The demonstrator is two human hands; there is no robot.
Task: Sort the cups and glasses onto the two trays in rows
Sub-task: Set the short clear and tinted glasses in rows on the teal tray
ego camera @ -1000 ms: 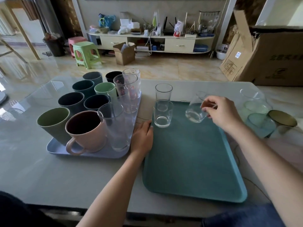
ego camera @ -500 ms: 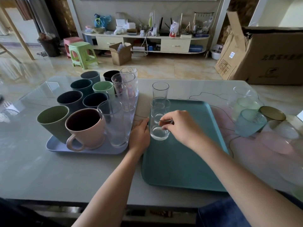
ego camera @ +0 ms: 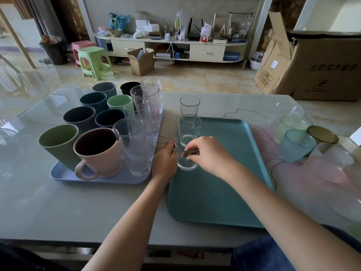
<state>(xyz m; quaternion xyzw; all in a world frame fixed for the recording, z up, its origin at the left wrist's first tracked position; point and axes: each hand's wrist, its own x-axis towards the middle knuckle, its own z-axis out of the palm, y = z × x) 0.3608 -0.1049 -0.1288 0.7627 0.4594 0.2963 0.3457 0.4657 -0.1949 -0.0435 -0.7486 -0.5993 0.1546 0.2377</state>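
Right hand (ego camera: 210, 153) hides glass (ego camera: 186, 163) rim.

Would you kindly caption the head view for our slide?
Right hand sets a clear glass on the teal tray; left hand steadies the tray's edge.

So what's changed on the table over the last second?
The right hand carried a small clear glass leftward from mid-air and set it on the teal tray, nearest of three; it still pinches the rim. The left hand stays at the tray's edge.
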